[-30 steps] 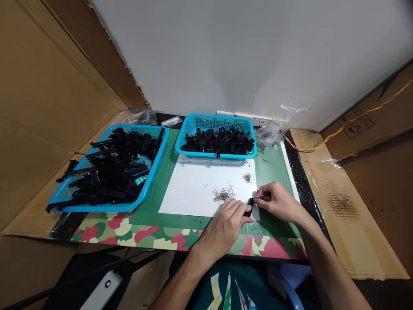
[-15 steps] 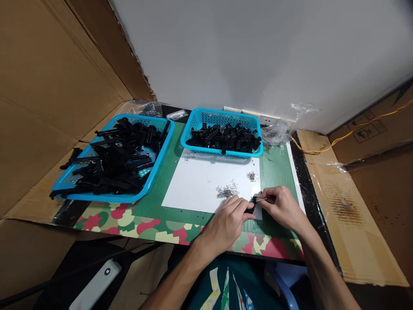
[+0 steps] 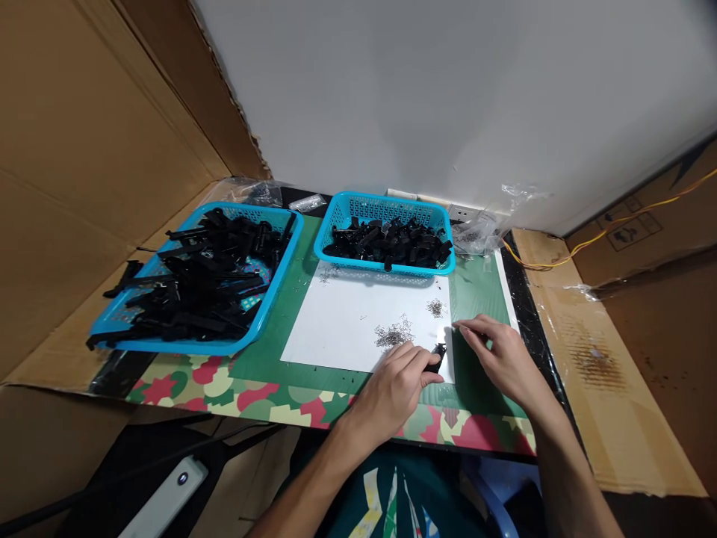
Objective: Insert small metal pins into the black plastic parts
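My left hand (image 3: 400, 373) is closed on a small black part (image 3: 438, 357), pinning it on the right edge of the white sheet (image 3: 336, 321). Much of that part is hidden by the thumb and fingers. Just up and to the right, my right hand (image 3: 496, 351) hovers with thumb and forefinger pinched together. Whatever lies between those fingertips is too small to make out. Close by on the sheet are a larger pile of tiny thin metal pieces (image 3: 393, 334) and a smaller pile (image 3: 435, 308).
A blue basket of black parts (image 3: 328, 250) stands behind the sheet. Another blue basket (image 3: 258, 332), heaped with longer black pieces, is at left. Cardboard walls (image 3: 72, 149) flank the table. Yellow wires (image 3: 543, 265) and a plastic bag (image 3: 479, 233) lie at the back right.
My right hand has pulled away from the black part, up and to the right; the thin shiny piece between them no longer shows. My left hand stays on the part.
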### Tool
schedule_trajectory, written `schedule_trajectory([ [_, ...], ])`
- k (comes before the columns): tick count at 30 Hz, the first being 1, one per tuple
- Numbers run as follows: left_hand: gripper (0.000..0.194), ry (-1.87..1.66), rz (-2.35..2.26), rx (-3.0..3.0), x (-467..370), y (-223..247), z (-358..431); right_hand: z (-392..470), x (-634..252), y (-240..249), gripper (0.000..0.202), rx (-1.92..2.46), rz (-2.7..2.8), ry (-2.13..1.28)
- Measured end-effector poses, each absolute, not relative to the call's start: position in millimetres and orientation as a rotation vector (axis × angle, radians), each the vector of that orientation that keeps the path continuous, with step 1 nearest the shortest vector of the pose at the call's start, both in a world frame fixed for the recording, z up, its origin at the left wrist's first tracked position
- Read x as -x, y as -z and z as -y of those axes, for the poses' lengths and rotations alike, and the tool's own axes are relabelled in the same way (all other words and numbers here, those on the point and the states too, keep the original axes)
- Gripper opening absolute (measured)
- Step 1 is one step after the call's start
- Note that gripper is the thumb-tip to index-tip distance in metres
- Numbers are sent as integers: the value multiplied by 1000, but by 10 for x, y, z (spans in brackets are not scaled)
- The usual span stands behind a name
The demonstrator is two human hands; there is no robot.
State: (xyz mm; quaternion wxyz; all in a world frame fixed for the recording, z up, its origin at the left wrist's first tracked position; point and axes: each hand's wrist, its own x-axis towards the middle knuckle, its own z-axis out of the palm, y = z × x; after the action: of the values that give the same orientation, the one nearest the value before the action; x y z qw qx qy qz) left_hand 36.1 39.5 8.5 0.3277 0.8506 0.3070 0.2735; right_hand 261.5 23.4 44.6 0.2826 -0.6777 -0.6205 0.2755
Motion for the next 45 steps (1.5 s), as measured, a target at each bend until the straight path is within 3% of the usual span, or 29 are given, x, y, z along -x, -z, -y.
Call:
schedule_trajectory([
  [3,8,-729,-787,-2242,-364,-74,-406,-223,-2568,-419,33,1728,1534,-639],
  [9,10,-773,-777,-2238,-358,-54,-416,-162,-2429,-322,31,1686,1192,-761],
  [28,18,-756,-797,-2114,-358,-35,-413,-74,-2317,-125,23,1680,1405,-417],
  [38,18,-679,-840,-2054,-360,-70,-406,-66,-2280,-62,18,1617,1367,-416],
  [45,15,-739,-848,-2071,-335,-129,-402,-211,-2335,-92,27,1586,1024,-645],
])
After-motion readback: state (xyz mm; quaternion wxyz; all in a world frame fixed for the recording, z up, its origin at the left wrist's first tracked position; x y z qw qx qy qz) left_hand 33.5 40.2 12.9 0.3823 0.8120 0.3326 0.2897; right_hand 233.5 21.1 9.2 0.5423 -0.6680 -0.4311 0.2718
